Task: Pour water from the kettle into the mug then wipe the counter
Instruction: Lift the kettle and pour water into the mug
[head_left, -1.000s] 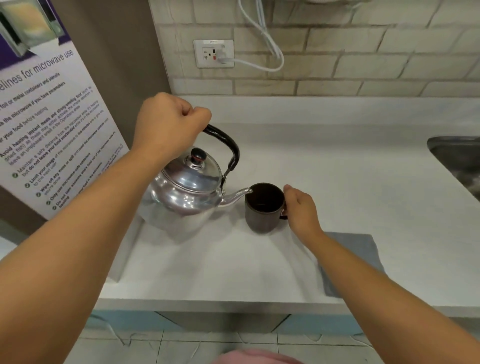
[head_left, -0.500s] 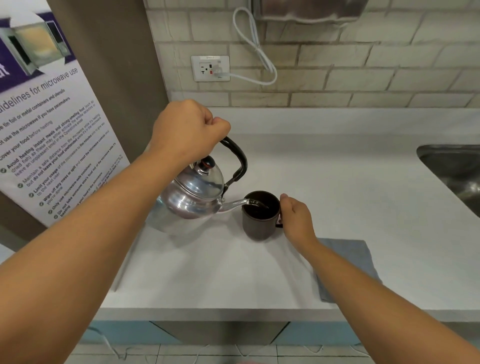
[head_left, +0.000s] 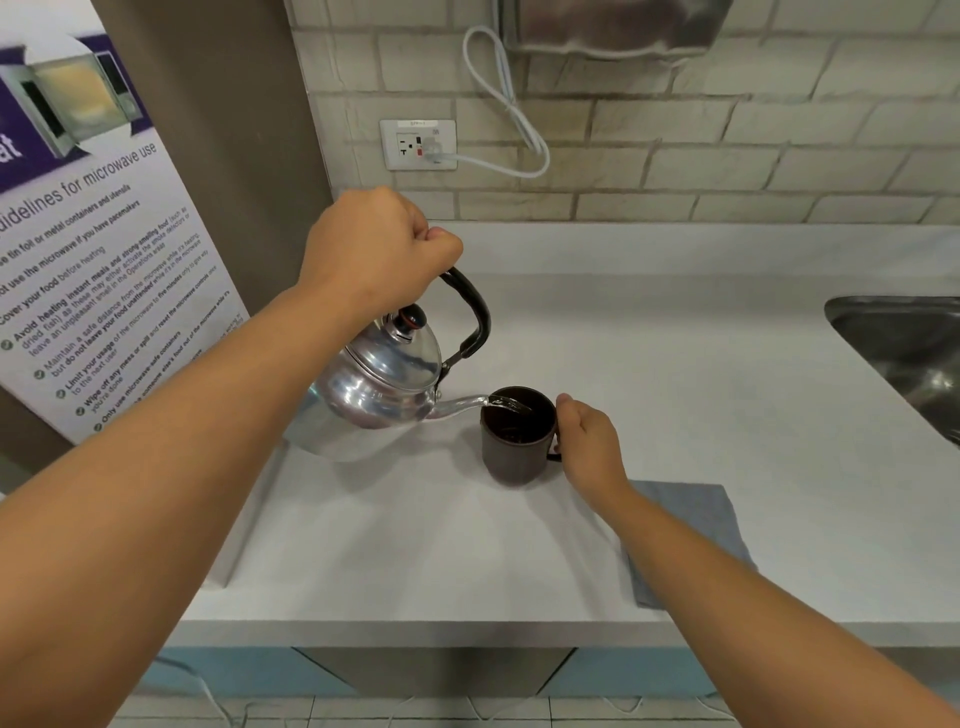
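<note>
Head view: mid-pour, everything below is placed relative to the mug.
Mug (head_left: 517, 439): dark brown, upright on the white counter (head_left: 701, 415), some water already in the bottom as far as I can tell.
Kettle (head_left: 376, 387): shiny metal, lifted just left of the mug and tipped so the spout sits over the rim, a thin stream going in. Low and close, probably so nothing splashes.
Left hand (head_left: 382, 249): above and left of the mug, fist clenched round the black kettle handle, carrying the whole weight.
Right hand (head_left: 589, 441): touching the mug's right side, fingers curled at its handle, I'd say to stop it sliding.
Cloth (head_left: 696, 540): grey, flat, just right of the mug and nearer the counter edge, partly under the right forearm. Handy for the wipe, not yet started.
Sink (head_left: 904, 348): well off to the right.
</note>
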